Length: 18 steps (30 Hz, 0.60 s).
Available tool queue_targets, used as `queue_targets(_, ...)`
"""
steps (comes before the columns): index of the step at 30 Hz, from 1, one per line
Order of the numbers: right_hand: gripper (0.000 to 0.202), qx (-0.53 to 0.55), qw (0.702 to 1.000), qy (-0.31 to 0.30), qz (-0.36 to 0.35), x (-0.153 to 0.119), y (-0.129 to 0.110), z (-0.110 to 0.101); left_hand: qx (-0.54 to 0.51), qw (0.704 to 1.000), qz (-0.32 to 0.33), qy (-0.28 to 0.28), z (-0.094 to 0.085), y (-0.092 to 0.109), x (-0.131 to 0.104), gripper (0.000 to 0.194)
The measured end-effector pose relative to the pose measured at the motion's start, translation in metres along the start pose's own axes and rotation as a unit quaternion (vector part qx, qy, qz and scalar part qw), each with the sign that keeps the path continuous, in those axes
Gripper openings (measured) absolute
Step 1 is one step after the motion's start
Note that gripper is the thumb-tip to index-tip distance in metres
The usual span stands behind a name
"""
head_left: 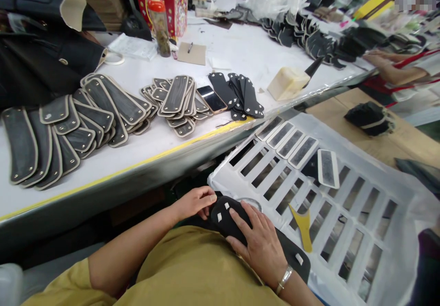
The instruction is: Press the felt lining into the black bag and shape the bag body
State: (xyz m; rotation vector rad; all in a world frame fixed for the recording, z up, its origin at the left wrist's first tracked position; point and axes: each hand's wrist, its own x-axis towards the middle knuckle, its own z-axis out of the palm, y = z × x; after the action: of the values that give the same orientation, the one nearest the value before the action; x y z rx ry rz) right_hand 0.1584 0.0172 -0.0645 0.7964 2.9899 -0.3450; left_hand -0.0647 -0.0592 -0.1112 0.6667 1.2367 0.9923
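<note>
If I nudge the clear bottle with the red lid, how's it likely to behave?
The bottle could tip, being tall and narrow. On its side it would probably roll, since its body looks round. The brownish contents likely add some weight.

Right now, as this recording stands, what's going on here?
A person is handling a black strip with white patches, held close. The right hand lies spread across it; the left hand is at one end. On the white table, light-edged dark pieces lie in overlapping heaps, and a phone sits beside more black, white-patched pieces. A yellow piece lies on a white slotted surface to the right.
</note>
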Motion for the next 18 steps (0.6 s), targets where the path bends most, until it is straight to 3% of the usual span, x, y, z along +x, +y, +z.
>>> queue_targets(5, 0.05, -0.001, 1.0, -0.004, 0.0, 0.001, -0.001, 0.0, 0.108, 0.994, 0.013, 0.019, 0.011, 0.008, 0.0, 0.041)
queue_targets(11, 0.053, 0.021, 1.0, -0.007, -0.007, -0.002, 0.001, -0.003, 0.241, 0.965, 0.068, 0.078, 0.018, 0.01, -0.004, 0.022)
queue_targets(18, 0.077, 0.068, 0.996, -0.005, 0.052, -0.025, 0.022, -0.009, 0.295, 0.949, 0.065, 0.092, 0.024, 0.017, -0.002, 0.022)
